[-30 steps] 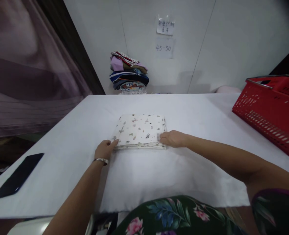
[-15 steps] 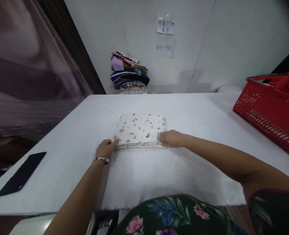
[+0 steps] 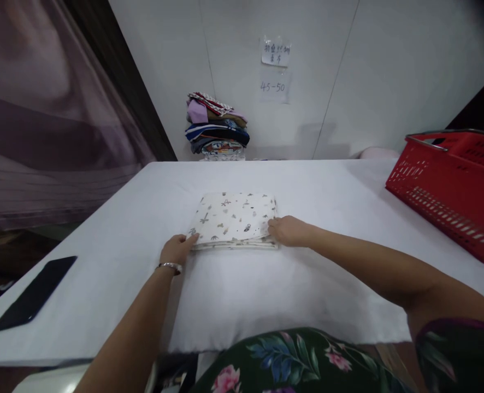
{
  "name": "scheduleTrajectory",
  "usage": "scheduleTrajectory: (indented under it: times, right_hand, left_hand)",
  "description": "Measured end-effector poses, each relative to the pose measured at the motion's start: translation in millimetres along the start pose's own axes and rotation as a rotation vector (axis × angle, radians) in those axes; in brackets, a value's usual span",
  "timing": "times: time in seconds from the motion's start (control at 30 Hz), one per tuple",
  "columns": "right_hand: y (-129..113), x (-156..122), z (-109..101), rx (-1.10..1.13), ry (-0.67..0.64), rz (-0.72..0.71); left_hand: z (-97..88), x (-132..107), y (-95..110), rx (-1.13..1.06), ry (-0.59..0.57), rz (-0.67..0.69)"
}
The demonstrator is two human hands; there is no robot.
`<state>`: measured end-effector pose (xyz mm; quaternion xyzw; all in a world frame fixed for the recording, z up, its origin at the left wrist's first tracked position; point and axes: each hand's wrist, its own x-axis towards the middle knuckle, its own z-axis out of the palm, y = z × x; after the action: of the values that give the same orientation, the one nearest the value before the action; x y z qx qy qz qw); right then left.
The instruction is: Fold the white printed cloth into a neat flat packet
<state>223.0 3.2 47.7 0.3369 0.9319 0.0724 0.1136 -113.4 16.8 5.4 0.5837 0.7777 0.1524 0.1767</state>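
A white cloth with small grey and tan prints point(image 3: 236, 215) lies folded into a flat, layered rectangle in the middle of the table. My left hand point(image 3: 177, 249) grips its near left corner, thumb on top and the other fingers partly hidden at the edge. At the near right corner, my right hand point(image 3: 286, 230) pinches the upper layers, which are slightly raised over the lower ones. A silvery bracelet point(image 3: 170, 267) circles my left wrist.
The table point(image 3: 299, 295) has a white cover. A red plastic basket point(image 3: 450, 191) stands on the right, and a black flat phone-like object point(image 3: 33, 295) lies on the left. Behind the far edge rises a pile of folded fabrics point(image 3: 217, 128) against the wall with paper signs point(image 3: 275, 87).
The view has tilted up slightly. Both hands stay at the same corners of the cloth; the top layers at the near right corner look a little more lifted.
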Motion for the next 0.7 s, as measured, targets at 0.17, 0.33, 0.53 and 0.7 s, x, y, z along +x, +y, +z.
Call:
scheduleTrajectory:
  times: [0.17,0.33,0.53,0.7]
  right_hand:
    - [5.1,-13.7,14.5,-0.02,0.047,-0.026]
    - [-2.2,-19.4,41.4,-0.008,0.142,-0.031]
    - [0.0,-23.9,43.0,0.107,0.198,-0.054]
    - [3.1,-20.1,42.7,0.099,0.158,-0.066]
  left_hand:
    - [-0.1,2.3,0.0,-0.003,-0.02,-0.002]
    - [-0.3,1.5,0.9,0.004,-0.016,-0.003]
    - [0.2,2.7,-0.3,-0.005,-0.016,-0.013]
    - [0.8,2.1,-0.9,-0.001,-0.012,-0.013]
